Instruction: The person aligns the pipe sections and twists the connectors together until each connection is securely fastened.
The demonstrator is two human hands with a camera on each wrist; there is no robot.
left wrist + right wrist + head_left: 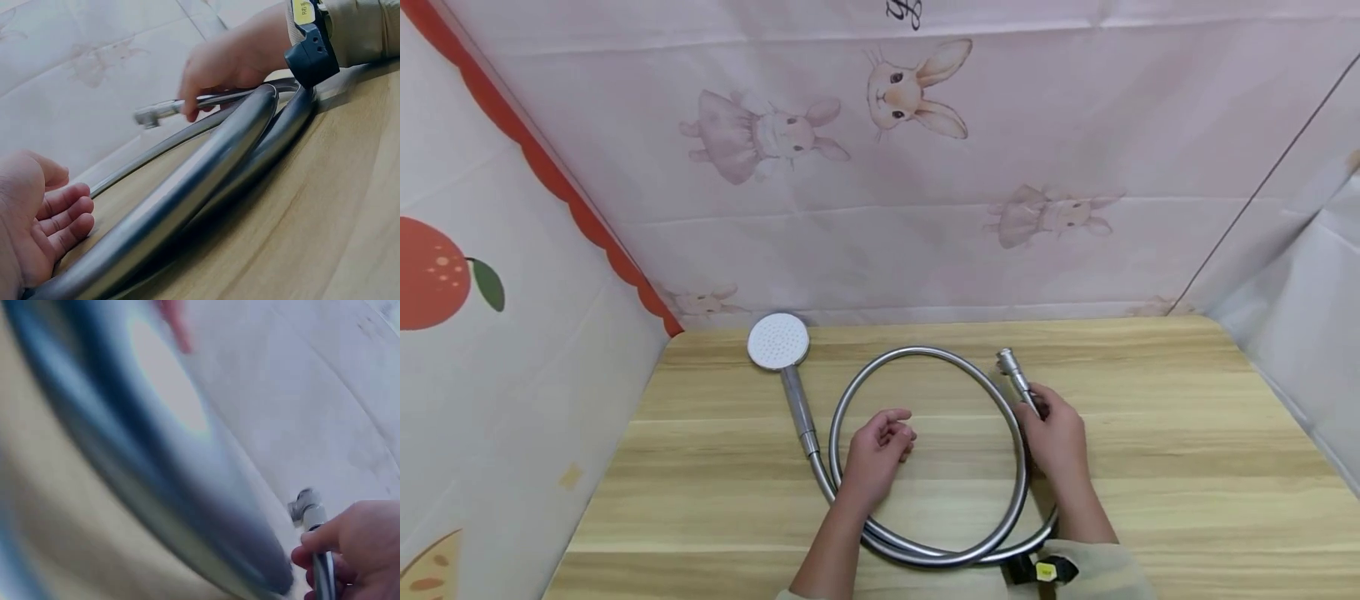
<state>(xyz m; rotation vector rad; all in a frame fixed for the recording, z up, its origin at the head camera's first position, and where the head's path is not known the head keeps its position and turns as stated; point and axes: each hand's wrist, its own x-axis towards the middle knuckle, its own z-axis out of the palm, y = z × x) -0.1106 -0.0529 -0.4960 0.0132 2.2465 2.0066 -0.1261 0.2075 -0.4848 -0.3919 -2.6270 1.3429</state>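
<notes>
A silver shower hose [929, 350] lies in a large loop on the wooden table. At its left end is a hand shower [778, 342] with a round white face turned up and a grey handle. My right hand [1057, 433] pinches the hose just below its metal end fitting [1011, 364], which points away toward the back wall. Inside the loop, near its left side, my left hand [880, 454] hovers with loosely curled fingers and holds nothing. The left wrist view shows the left palm beside the hose [187, 181]; in the right wrist view the near hose is blurred.
The wooden table [1187, 417] meets a pink rabbit-print sheet [925, 233] at its back edge. A white fruit-print sheet [512, 375] stands along the left, and a plain white sheet [1300, 292] on the right. A black wrist device [1047, 571] sits at the right sleeve.
</notes>
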